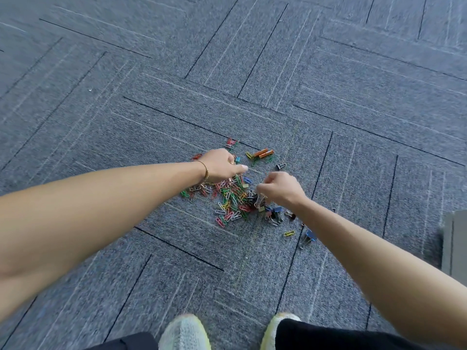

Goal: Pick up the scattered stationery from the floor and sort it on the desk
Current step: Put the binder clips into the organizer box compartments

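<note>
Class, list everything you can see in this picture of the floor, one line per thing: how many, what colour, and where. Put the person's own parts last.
paper clips: many, too many to count; red, green, yellow, pink, white, blue; heaped on the carpet between the hands
binder clips: several, black and blue; on the carpet under the right hand, with a blue one apart beside the right forearm
orange items: two, orange; side by side beyond the heap, kind unclear
carpet: one, grey-blue tiles with dark and pale lines
grey object: one, at the right edge, blurred
shoes: two, pale with yellow trim, bottom edge
left hand: one, wears a gold bracelet, reaching over the heap
right hand: one, pinches clips above the heap
</note>
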Demonstrator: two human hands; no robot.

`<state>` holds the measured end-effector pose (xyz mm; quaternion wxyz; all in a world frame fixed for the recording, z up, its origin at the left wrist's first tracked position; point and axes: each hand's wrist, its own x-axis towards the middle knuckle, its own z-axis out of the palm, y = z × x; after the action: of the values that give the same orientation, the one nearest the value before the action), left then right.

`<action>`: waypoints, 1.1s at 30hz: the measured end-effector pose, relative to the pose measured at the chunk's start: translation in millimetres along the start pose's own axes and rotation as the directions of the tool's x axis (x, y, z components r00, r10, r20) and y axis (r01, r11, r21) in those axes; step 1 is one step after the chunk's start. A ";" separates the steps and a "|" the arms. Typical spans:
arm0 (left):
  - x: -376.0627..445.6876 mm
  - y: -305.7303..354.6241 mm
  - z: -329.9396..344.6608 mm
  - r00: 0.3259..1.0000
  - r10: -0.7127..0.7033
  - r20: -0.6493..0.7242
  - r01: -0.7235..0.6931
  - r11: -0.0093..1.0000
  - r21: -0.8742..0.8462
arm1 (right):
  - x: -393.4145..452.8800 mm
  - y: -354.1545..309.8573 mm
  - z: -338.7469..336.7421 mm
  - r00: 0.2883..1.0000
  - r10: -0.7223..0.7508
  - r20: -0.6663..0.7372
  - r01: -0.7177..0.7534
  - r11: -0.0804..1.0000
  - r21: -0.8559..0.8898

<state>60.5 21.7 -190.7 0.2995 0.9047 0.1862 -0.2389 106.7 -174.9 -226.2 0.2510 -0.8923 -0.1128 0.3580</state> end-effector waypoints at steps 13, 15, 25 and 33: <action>13.2 16.8 16.6 0.983 0.010 0.184 -0.018 0.999 0.040 | 11.4 35.0 -56.2 0.964 0.084 0.252 -0.256 0.543 0.800; 13.6 22.2 17.8 0.978 -0.037 0.208 0.053 0.996 -0.075 | 15.6 33.3 -57.8 0.960 0.154 0.234 -0.280 0.516 0.809; 26.1 21.2 7.3 0.946 -0.080 0.315 0.236 0.836 -0.495 | 30.2 11.9 -50.2 0.960 0.206 0.192 -0.281 0.654 0.702; 33.8 62.3 -26.7 0.997 -0.061 -0.051 0.030 0.882 -0.471 | 28.4 -26.9 -82.2 0.981 0.193 0.016 -0.130 0.591 0.796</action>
<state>126.6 -1.7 -162.0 0.4979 0.8079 0.2692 -0.1643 183.8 -171.5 -177.8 0.5905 -0.7072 0.1479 0.3596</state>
